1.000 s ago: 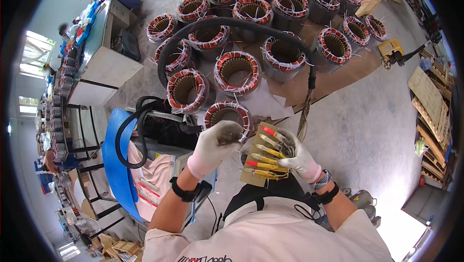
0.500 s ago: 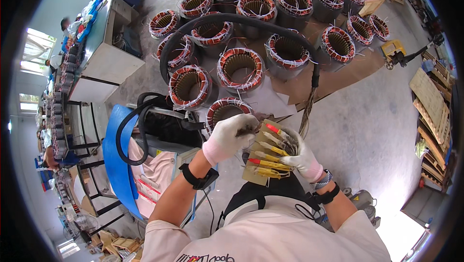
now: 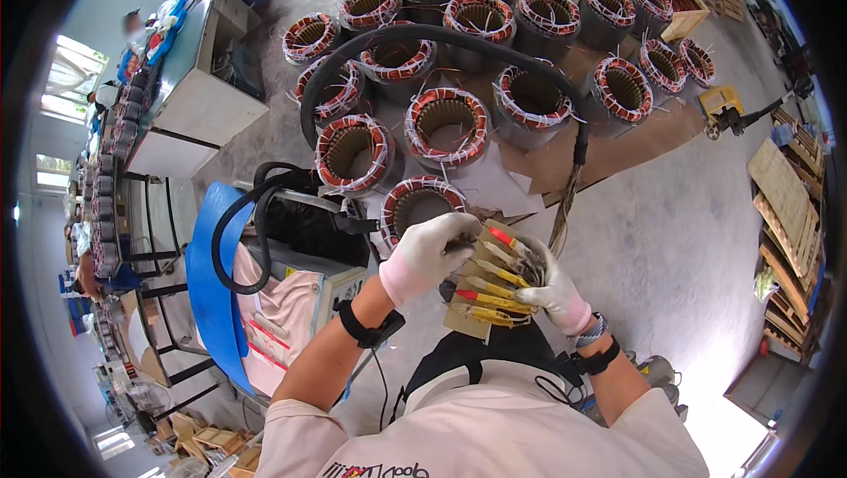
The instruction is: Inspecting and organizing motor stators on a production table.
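My right hand (image 3: 559,291), in a white glove, grips a tan card (image 3: 464,326) together with a row of wire leads (image 3: 499,303) laid across it. The leads wear yellow, pale and red sleeves. At the card's upper left, my gloved left hand (image 3: 428,259) has its fingers curled together; whatever they hold is hidden. Dark smudges mark both gloves. Just beyond the left hand stands a motor stator (image 3: 389,212) with red windings and white lacing.
More wound stators (image 3: 448,159) stand in rows ahead. A thick black sleeved cable (image 3: 476,40) arches over them, ending in bare strands (image 3: 565,209). A machine with a pink cloth (image 3: 296,315) and blue sheet (image 3: 213,275) sits left. Wooden pallets (image 3: 785,196) lean at right.
My left hand has shifted slightly right and down, its fingers still curled. The right hand keeps its hold on the card and leads. The whole view has turned a little.
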`<state>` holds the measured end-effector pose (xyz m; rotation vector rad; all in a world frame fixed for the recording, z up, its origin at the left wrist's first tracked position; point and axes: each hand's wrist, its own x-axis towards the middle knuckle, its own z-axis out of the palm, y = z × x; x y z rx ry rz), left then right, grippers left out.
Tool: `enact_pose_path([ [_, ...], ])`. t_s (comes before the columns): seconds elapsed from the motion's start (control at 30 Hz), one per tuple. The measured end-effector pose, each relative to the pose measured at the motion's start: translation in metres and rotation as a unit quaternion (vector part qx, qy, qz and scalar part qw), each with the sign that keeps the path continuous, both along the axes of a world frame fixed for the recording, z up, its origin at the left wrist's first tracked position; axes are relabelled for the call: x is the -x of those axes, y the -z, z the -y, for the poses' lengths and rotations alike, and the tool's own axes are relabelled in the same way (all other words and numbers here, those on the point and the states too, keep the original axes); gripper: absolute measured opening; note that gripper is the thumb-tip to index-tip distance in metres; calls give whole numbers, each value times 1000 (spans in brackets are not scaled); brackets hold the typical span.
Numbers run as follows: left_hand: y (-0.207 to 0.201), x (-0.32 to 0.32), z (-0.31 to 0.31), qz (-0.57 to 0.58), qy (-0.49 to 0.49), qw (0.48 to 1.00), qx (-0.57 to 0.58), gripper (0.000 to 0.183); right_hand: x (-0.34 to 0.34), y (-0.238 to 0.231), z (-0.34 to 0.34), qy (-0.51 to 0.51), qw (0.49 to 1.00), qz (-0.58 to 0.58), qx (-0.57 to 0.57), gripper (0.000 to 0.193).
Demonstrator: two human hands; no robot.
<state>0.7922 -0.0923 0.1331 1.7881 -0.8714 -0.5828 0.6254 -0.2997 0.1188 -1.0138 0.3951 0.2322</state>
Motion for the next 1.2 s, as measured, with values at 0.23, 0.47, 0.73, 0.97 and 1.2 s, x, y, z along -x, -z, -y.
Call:
enact_pose_path([
  [0.23, -35, 18, -12, -62, -47, 997, 20, 35, 3, 1, -2, 7, 1000, -5, 12, 100],
  [0.47, -4, 61, -79, -230, -155, 949, -151, 35, 4, 1, -1, 2, 1000, 17, 22, 100],
  [0.73, 24, 93, -56, -481, -5, 877, -1, 35, 5, -7, -9, 56, 997, 39, 39, 85],
  [0.97, 37, 98, -52, -530, -4, 844, 82, 50, 74, -17, -18, 5, 828, 133, 544, 61],
  [1.2, 41, 101, -46, -530, 9, 844, 79, 52, 66, 38, -62, 80, 980, 19, -179, 56],
])
